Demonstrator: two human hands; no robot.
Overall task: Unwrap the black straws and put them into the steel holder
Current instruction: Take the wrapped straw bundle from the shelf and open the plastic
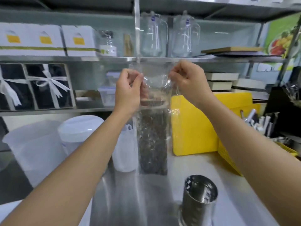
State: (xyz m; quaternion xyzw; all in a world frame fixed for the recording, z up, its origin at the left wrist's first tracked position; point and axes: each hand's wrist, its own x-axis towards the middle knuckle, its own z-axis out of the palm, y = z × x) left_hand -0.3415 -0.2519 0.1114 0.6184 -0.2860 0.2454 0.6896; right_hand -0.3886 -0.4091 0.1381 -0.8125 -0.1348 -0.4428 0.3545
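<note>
Steel shelving lines the back wall of this kitchen, stacked with white boxes and two clear glass pitchers (154, 34), and below it runs a stainless counter (166, 190) with a yellow cutting board (193, 126) leaning at the rear right and white plastic jugs (34, 149) on the left.

From where I stand the job looks barely started. The black straws (153, 144) are all inside their clear plastic bag (154, 82), which hangs upright above the counter, its bottom end just off the steel. The steel holder (199, 198) stands empty on the counter, down and to the right of the bag, well apart from both hands. Opening the bag, pulling out the straws and dropping them into the holder are, by my reckoning, all left to do.

Both hands are up at the bag's empty top. The left hand (128, 90) pinches the film at its left edge, the right hand (187, 80) pinches the right edge, fingers curled tight, and the plastic is stretched between them as if being pulled apart. The straws hang below both fists.
</note>
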